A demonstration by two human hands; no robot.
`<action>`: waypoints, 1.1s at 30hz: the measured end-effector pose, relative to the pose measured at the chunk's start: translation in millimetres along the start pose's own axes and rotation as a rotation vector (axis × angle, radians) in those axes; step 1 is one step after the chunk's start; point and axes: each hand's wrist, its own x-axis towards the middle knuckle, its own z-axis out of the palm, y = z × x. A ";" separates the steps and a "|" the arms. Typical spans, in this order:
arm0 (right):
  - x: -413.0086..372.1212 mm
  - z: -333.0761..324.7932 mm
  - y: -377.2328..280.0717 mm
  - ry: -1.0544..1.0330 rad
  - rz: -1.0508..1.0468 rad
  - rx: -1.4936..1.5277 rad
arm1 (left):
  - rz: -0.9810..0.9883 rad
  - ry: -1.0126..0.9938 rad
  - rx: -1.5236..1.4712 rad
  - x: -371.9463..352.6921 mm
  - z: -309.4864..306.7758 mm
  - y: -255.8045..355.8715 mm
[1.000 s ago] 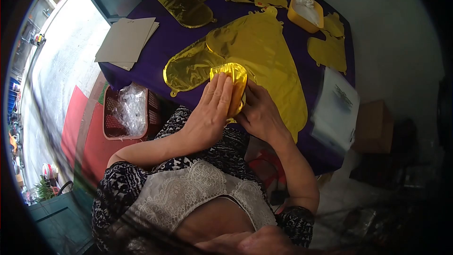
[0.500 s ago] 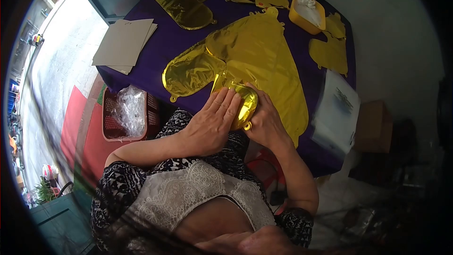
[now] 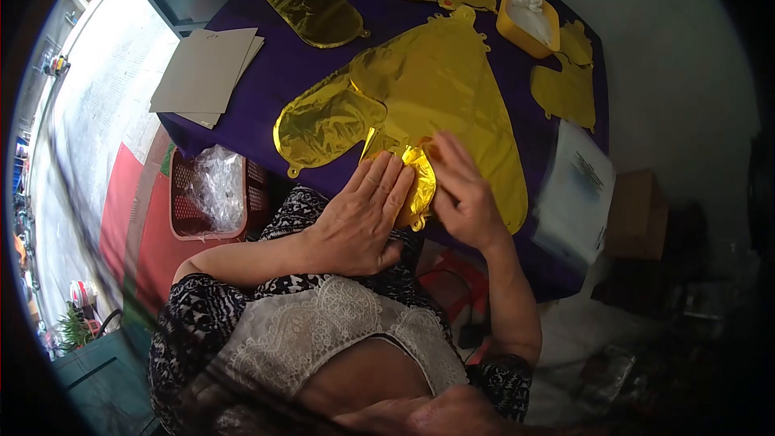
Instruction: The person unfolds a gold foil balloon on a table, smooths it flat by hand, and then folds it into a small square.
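Observation:
A large flat gold foil balloon (image 3: 440, 89) lies across the near part of the table, with one rounded lobe spread to the left. A narrower end of it (image 3: 422, 190) juts over the table's front edge, shiny and creased, with a small tab at its tip. My left hand (image 3: 361, 214) lies flat on this end, fingers stretched and side by side, hiding part of the foil. Just right of the same end is my right hand (image 3: 464, 194), its fingers extended and partly smeared by motion; no foil shows clearly gripped in it.
More gold foil balloons (image 3: 311, 12) lie along the back of the purple-covered table (image 3: 258, 69). A yellow tub (image 3: 529, 20) holds white material. Cardboard sheets (image 3: 202, 73) sit at left, plastic bags (image 3: 573, 190) at right. Below left stands a basket (image 3: 210, 194) of clear plastic.
My right hand has come off the foil end and shifted slightly right, its fingers now blurred. The foil end looks narrower and more crumpled. My left hand stays pressed on it.

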 end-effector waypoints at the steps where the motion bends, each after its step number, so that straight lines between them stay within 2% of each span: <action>1: 1.4 -6.6 -2.6 0.050 0.008 -0.046 | -0.005 -0.025 0.027 0.5 -1.1 1.1; 4: 1.3 -19.3 -5.0 0.182 0.018 -0.185 | -0.021 -0.075 0.096 2.0 -1.5 4.5; 7: 2.3 -10.4 -22.8 0.126 -0.035 -0.298 | -0.033 -0.070 0.132 2.8 3.0 4.8; 12: -7.8 14.9 -17.1 -0.139 -0.101 -0.405 | -0.012 -0.063 0.174 5.1 6.8 3.9; 15: -16.3 21.6 -1.2 -0.205 -0.076 -0.416 | -0.006 -0.051 0.159 4.6 7.4 3.4; 19: -21.5 21.8 4.2 -0.188 -0.078 -0.402 | 0.011 0.010 0.110 3.4 9.0 1.4; 24: -16.9 21.0 -11.9 -0.205 -0.031 -0.478 | 0.007 0.212 -0.344 -3.6 -10.4 -16.4; 27: -20.2 21.9 -12.2 -0.181 -0.047 -0.472 | -0.138 0.401 -0.238 -6.6 -23.4 -48.5; 29: -20.9 25.5 -8.9 -0.168 -0.046 -0.475 | -0.255 0.516 -0.003 -4.5 -33.7 -77.5; 31: -23.0 25.5 -6.6 -0.164 -0.051 -0.482 | -0.263 0.428 0.299 -4.1 -32.4 -115.0; 33: -23.2 26.0 -5.9 -0.169 -0.048 -0.490 | -0.407 0.297 0.313 -1.3 -37.2 -125.9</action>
